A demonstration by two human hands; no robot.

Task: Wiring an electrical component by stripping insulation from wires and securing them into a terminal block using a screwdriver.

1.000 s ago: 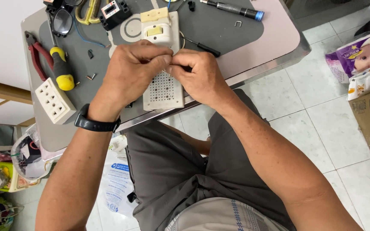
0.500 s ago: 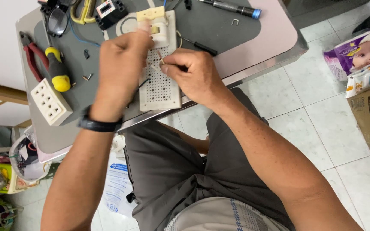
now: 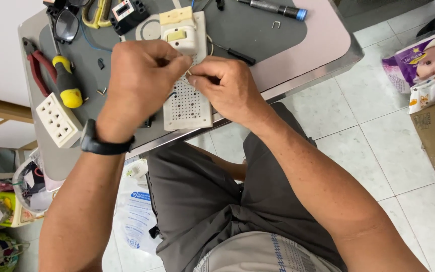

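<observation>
A white perforated board (image 3: 187, 103) lies on the grey mat of a small table (image 3: 323, 48), with a cream switch unit (image 3: 179, 31) mounted at its far end. My left hand (image 3: 142, 83) and my right hand (image 3: 225, 88) meet over the board's middle, fingertips pinched together on a small thin wire piece (image 3: 191, 73). The fingers hide most of that piece. A black watch sits on my left wrist.
Left of the board lie a yellow-handled screwdriver (image 3: 66, 80), red pliers (image 3: 35, 65) and a white multi-socket block (image 3: 56, 121). Glasses, a black part and a dark pen-like tool (image 3: 273, 7) sit at the far edge. A cardboard box and packs stand right on the tiled floor.
My left hand went up towards the switch unit, then came back down. Both hands now pinch together over the board's middle, slightly farther up it than a second ago.
</observation>
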